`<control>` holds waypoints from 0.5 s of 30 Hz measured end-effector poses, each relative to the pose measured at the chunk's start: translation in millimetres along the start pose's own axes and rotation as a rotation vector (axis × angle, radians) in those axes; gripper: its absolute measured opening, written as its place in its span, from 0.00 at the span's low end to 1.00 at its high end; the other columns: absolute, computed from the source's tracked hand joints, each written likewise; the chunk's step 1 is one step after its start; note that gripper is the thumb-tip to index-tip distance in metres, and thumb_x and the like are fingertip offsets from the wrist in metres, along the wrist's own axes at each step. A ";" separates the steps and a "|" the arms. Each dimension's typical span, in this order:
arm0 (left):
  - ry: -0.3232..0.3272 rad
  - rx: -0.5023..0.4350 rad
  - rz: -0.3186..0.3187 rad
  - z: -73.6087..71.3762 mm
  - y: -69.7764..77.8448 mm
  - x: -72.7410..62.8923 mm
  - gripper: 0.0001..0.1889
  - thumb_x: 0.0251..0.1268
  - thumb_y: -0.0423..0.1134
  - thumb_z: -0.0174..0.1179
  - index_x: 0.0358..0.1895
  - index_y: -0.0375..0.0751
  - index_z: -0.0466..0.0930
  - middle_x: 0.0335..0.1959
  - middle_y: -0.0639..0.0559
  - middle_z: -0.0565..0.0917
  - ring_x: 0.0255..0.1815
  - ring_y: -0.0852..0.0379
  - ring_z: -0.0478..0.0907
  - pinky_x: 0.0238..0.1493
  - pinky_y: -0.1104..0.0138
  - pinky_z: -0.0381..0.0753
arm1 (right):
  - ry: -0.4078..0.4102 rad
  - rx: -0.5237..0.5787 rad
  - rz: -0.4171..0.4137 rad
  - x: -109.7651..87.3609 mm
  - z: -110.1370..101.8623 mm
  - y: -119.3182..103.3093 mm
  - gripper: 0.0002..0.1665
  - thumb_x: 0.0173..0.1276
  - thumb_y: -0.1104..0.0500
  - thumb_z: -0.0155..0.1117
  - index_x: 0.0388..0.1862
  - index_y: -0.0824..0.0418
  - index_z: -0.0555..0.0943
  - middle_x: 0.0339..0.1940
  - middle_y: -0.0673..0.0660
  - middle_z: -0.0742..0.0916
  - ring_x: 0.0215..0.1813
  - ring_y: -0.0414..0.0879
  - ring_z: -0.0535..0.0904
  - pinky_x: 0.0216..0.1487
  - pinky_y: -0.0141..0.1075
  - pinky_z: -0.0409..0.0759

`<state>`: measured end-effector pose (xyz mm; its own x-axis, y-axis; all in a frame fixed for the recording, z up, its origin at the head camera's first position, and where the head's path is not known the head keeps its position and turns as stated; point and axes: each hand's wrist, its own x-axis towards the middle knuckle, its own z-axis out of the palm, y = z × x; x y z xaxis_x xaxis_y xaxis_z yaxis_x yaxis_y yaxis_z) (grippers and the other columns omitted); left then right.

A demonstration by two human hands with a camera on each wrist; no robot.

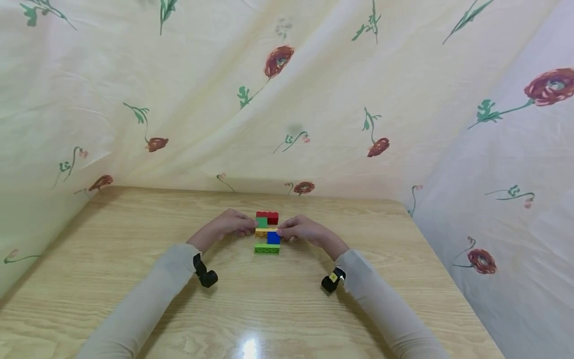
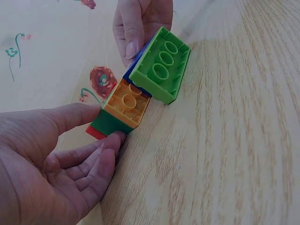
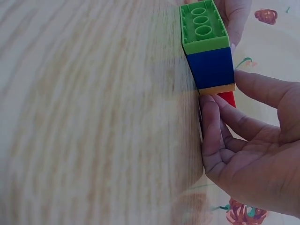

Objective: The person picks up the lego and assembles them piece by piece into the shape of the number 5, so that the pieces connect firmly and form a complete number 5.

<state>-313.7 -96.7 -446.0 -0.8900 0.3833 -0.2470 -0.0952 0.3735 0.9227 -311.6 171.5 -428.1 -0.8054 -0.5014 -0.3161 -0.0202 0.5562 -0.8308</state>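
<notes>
Item: brick stack, lying on its side near the middle of the table, its long axis running away from us, red end far, light-green brick near. To its left we note our left hand, its grip pinching the far half: thumb on top, fingertips under the dark-green and orange bricks where they meet the table. To its right, our right hand mirrors this, thumb and fingers pinching the orange layer beside the blue brick. Both hands lie equally near, directly across the axis from each other; the light-green end sits free of either grip, toward us.
</notes>
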 end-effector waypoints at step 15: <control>0.027 -0.004 -0.027 2.1 2.0 -1.3 0.20 0.72 0.44 0.64 0.57 0.32 0.84 0.49 0.44 0.89 0.41 0.60 0.84 0.48 0.67 0.85 | 0.007 -0.003 0.020 0.8 0.1 1.3 0.17 0.76 0.54 0.62 0.55 0.63 0.86 0.45 0.53 0.88 0.43 0.45 0.79 0.42 0.32 0.76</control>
<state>-311.8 -94.6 -444.4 -0.8987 0.3501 -0.2641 -0.1212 0.3804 0.9168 -312.2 171.8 -429.5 -0.8095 -0.4859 -0.3295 -0.0060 0.5681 -0.8229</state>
